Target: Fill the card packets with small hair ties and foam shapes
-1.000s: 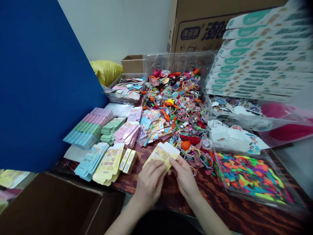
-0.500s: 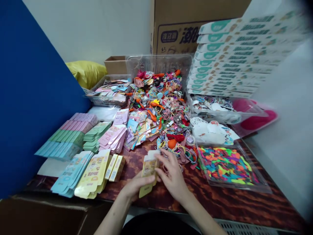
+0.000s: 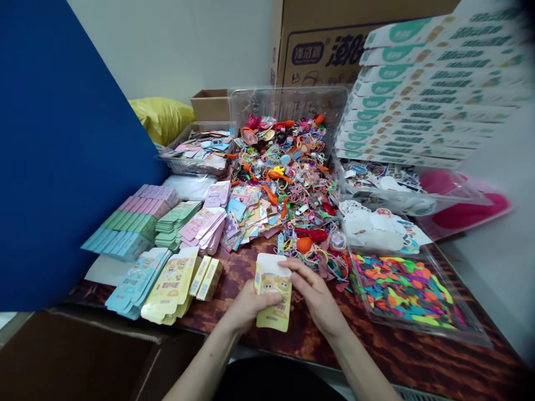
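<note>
Nearest, the person's left hand [image 3: 251, 307] cups a pale yellow printed paper carton [image 3: 272, 318] from below, its fingers lying across the lower front, while the right hand [image 3: 313, 298] closes on the carton's right edge from above. Both hands grip it, holding it tilted slightly over the counter [image 3: 401, 356], with a white flap at the top and a yellow flap below. This light grip near the edges leaves the printed panel mostly uncovered and unbent. Just left lie a stack of yellow carton blanks [image 3: 169, 285], two small folded yellow cartons [image 3: 204, 278] and pale blue blanks [image 3: 136, 284]. Just right, a clear tray holds bright paper cut-outs [image 3: 403, 292]. Beyond the hands spreads a heap of hair ties, balloons and trinkets [image 3: 284, 178] before a clear plastic tub [image 3: 288, 106]. Farther back, flat boxes with teal printing [image 3: 430, 89] are stacked against a cardboard carton [image 3: 321, 53].
</note>
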The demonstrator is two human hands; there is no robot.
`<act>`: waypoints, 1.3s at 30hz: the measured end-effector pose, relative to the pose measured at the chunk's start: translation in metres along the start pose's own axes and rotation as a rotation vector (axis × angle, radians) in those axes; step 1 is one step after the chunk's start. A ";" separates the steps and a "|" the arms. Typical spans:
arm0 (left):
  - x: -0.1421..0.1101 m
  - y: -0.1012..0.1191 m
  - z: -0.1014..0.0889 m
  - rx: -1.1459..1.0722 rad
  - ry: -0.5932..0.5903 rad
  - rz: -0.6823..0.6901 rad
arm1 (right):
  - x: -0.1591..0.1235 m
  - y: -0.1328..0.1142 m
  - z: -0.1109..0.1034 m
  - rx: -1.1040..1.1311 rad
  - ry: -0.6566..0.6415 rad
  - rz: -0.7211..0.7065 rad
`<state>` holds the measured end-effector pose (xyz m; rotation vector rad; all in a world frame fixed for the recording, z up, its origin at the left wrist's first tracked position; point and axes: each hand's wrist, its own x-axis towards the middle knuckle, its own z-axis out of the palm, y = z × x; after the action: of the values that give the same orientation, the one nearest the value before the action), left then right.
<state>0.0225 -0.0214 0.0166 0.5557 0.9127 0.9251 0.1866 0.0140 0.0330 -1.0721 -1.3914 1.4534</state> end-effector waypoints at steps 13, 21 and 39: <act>-0.017 0.000 -0.010 0.234 0.106 0.339 | -0.009 -0.003 0.009 0.054 0.169 0.028; -0.035 0.017 -0.011 0.766 0.091 0.396 | -0.009 -0.006 0.001 -0.037 0.049 0.010; -0.034 0.026 -0.006 0.600 -0.008 0.272 | -0.005 -0.010 -0.002 -0.090 -0.056 0.003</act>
<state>-0.0040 -0.0366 0.0471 1.2189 1.1295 0.8832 0.1897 0.0100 0.0435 -1.0965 -1.5078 1.4448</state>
